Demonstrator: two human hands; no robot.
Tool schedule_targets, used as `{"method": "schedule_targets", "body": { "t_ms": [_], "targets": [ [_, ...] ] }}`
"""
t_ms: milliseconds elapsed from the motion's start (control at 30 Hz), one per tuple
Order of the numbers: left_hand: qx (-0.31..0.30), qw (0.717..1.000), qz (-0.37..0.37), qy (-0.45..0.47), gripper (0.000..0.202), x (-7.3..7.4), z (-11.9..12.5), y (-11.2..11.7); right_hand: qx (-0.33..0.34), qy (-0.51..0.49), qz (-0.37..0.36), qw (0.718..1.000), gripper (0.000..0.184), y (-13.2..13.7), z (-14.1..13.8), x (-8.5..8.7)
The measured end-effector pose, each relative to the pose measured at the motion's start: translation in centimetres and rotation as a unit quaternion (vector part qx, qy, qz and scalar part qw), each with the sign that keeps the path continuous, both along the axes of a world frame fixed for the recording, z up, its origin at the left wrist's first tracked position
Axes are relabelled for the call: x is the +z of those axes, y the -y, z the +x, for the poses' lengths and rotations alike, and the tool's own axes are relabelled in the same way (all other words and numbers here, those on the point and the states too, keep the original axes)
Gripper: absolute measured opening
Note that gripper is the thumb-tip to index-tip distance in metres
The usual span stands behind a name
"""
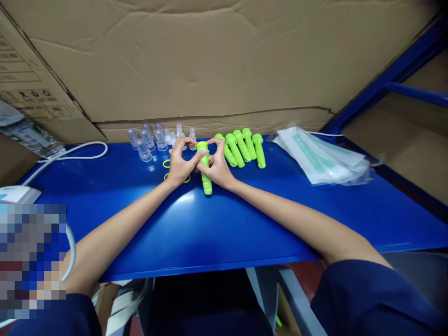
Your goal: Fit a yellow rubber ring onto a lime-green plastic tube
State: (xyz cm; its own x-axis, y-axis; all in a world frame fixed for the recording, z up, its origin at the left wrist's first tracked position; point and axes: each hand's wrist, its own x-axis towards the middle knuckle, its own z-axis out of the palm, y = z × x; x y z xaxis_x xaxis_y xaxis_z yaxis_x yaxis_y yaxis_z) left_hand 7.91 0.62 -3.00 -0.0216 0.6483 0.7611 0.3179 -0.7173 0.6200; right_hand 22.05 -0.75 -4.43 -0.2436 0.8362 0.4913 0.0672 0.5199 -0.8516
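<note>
Both of my hands meet over a green plastic tube (pixel 206 179) near the back middle of the blue table (pixel 140 219). My left hand (pixel 179 162) pinches the tube's top end, where a yellow ring (pixel 201 144) sits. My right hand (pixel 219 163) grips the tube's body from the right. Two loose yellow rings (pixel 166 164) lie on the table under my left hand. A row of several more green tubes (pixel 243 147) lies just right of my hands.
Several clear plastic caps (pixel 149 139) stand at the back left. A stack of sealed white pouches (pixel 320 156) lies at the right. A white cable (pixel 70 156) runs along the left. Cardboard boxes (pixel 210 60) wall the back; a blue frame (pixel 392 79) stands right.
</note>
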Motion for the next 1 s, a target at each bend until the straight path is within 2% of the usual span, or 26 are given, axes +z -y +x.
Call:
{"method": "schedule_targets", "body": {
  "t_ms": [100, 400, 600, 1000],
  "targets": [
    [-0.007, 1.000, 0.005, -0.002, 0.039, 0.09, -0.07, -0.10, 0.005, 0.004, 0.002, 1.000, 0.055, -0.05, 0.07, -0.10],
    [-0.018, 0.999, -0.005, -0.030, 0.040, -0.02, -0.44, -0.44, 0.023, -0.006, -0.011, 1.000, 0.059, -0.05, 0.22, 0.08],
    [-0.026, 0.999, -0.003, -0.033, 0.041, -0.30, -0.50, -0.69, 0.021, 0.028, 0.000, 0.999, 0.055, -0.39, 0.41, -0.31],
    [0.006, 0.997, 0.035, -0.074, 0.038, -0.70, -0.38, -0.77, 0.021, -0.004, 0.018, 1.000, 0.056, -0.36, 0.36, -0.23]
  ]
}}
